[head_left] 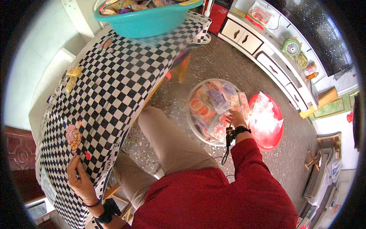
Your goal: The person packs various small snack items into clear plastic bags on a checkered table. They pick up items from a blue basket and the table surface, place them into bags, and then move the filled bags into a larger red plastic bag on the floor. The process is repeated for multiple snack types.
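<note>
My left hand is over the checkered tablecloth, its fingertips close to the lower edge of a pink and orange cartoon figure; a small red piece lies beside it. I cannot tell whether the fingers pinch anything. My right hand reaches over a round white tub on the floor, filled with clear printed plastic packets. Its fingers are partly hidden among the packets, so its grip is unclear. Small yellow packets and a reddish packet lie near the table's far edge.
A teal basin full of wrapped items stands at the table's far end. Right of the tub, a red basin holds clear plastic bags. A white drawer cabinet with a green fan lines the right wall.
</note>
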`<control>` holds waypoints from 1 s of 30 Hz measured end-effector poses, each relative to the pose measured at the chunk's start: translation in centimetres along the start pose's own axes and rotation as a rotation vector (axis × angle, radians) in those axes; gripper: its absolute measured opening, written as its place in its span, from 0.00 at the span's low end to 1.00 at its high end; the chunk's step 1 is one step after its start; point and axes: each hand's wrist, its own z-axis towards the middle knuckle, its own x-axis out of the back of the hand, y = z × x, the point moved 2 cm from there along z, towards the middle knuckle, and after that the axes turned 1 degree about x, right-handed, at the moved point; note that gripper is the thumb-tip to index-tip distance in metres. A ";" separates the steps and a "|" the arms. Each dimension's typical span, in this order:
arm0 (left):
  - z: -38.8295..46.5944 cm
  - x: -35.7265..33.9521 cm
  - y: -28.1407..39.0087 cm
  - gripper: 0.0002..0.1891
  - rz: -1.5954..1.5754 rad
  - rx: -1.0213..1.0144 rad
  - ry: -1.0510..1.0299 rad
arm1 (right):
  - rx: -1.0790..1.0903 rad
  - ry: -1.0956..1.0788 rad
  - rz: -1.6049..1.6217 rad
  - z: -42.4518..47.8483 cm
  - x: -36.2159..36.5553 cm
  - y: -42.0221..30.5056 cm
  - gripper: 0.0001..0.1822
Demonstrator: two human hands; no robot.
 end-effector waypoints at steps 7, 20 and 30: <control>0.0 0.1 0.6 0.09 -0.006 -0.015 0.029 | 0.011 -0.246 0.080 1.4 1.0 2.4 0.17; 0.3 0.4 2.5 0.08 -0.176 0.043 0.123 | 0.774 -0.404 -0.448 -16.0 -20.9 -10.0 0.13; -0.3 0.2 1.2 0.07 -0.220 -0.006 0.155 | 1.329 -0.710 -0.462 -29.4 -36.3 -12.1 0.08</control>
